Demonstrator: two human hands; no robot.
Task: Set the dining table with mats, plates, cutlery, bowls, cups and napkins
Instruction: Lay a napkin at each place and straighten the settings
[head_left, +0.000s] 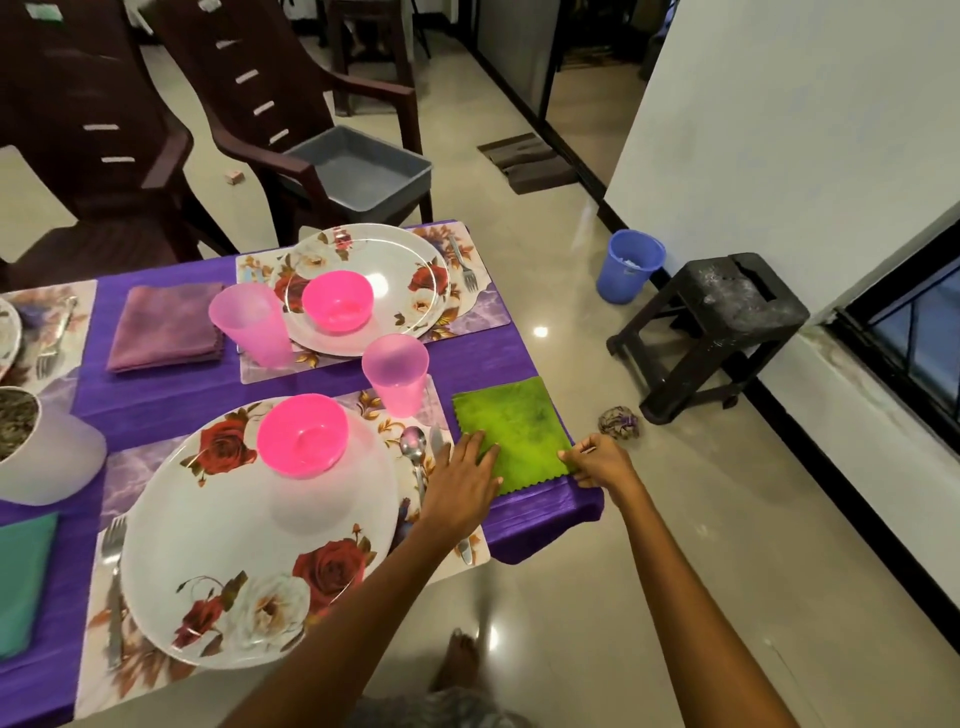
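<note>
A green napkin lies flat at the table's right corner on the purple cloth. My left hand presses flat on its left edge, fingers straight. My right hand pinches its near right corner. Beside it, the near floral plate sits on a mat and carries a pink bowl, with a spoon, a fork and a pink cup around it. The far plate holds another pink bowl, next to a second pink cup and a purple napkin.
A teal napkin and a white pot are at the left. Dark chairs stand behind the table, one bearing a grey tub. On the floor to the right are a black stool, a blue bin and a cloth ball.
</note>
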